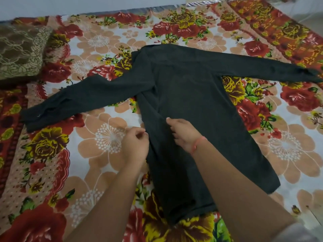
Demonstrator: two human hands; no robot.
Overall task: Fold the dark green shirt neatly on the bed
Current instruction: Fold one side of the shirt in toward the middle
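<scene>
Curled pinch grips, seemingly, left hand point(135, 144) and right hand point(183, 133) on dark green shirt point(192, 95).

Floral bedsheet point(108, 137), red roses and peach blooms on white with an orange-red border, spreads across the view; brown lace-patterned pillow point(19, 53) lies at its far left corner; shiny mattress edge point(197, 5) and pale wall point(87, 6) beyond.
</scene>
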